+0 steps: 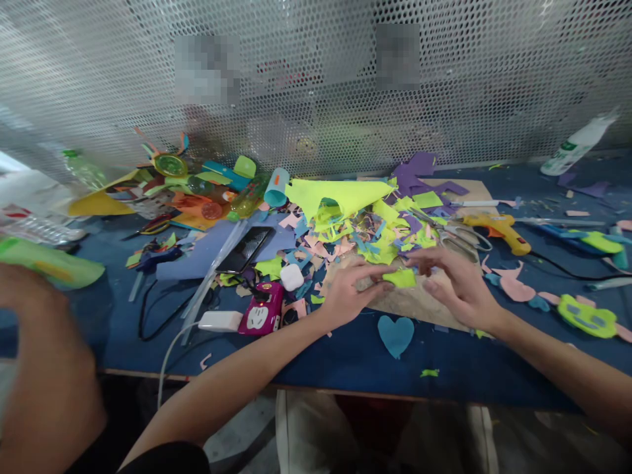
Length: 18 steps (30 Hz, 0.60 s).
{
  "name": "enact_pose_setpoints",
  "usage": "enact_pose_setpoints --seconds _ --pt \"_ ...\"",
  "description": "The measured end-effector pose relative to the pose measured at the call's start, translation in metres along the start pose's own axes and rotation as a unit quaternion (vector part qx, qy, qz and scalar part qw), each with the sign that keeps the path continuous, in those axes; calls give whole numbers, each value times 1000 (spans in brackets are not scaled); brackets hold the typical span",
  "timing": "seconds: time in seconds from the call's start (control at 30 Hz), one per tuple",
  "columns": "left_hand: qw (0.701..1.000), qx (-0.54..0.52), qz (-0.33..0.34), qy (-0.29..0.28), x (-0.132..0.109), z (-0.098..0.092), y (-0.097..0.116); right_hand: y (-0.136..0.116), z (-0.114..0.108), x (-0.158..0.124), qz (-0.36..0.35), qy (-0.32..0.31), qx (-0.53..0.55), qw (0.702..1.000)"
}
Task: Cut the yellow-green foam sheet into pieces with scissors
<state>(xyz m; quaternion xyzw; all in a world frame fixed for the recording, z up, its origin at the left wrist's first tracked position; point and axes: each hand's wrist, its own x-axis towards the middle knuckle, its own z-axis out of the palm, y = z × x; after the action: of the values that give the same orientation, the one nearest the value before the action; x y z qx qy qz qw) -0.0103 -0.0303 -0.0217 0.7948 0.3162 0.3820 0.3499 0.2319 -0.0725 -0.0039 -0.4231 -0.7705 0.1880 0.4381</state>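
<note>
My left hand (351, 291) pinches the left edge of a small yellow-green felt piece (401, 279) between thumb and fingers, just above a brown board (419, 304). To the right, my right hand (457, 288) hovers with its fingers curved and thumb apart; nothing shows in it. A teal felt heart (395, 336) lies on the blue table below the two hands. Behind my right hand are scissors (459, 240) with grey handles. A heap of felt scraps (388, 237) in yellow-green, pink and purple spreads beyond my fingers, with a larger yellow-green sheet (340, 196) on top.
A yellow glue gun (498, 227) lies at right, near a white bottle (577, 145) and joined felt shapes (585, 316). Left are a magenta power socket (261, 309), white adapter (220, 321), phone (245, 249) and plastic bottles. Another person's arm (44, 349) reaches in at far left. Perforated metal stands behind.
</note>
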Motion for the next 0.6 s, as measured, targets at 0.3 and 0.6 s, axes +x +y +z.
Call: enact_pose_setpoints --seconds 0.3,0.6 --pt "998 30 -30 -52 1 -2 6 7 12 0 67 13 -17 998" --pt "977 202 -3 -62 2 0 0 19 6 1 10 -57 -83 995"
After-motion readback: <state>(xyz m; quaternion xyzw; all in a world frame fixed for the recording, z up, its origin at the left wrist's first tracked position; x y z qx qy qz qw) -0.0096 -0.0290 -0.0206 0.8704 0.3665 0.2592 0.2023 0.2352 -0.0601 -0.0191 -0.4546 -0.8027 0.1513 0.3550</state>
